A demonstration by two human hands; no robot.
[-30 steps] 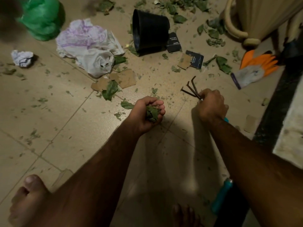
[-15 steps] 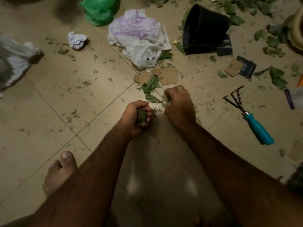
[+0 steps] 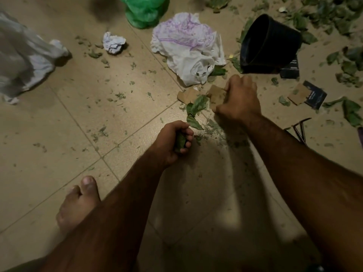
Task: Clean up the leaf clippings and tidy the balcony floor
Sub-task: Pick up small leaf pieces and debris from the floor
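Green leaf clippings [image 3: 179,142] fill your clenched left hand [image 3: 171,143]; your right hand [image 3: 238,101] curls over a cardboard scrap [image 3: 217,93], whether gripping it I cannot tell. Most leaves [image 3: 197,106] litter the floor [image 3: 59,134] around the black pot [image 3: 271,42], so you've barely started.
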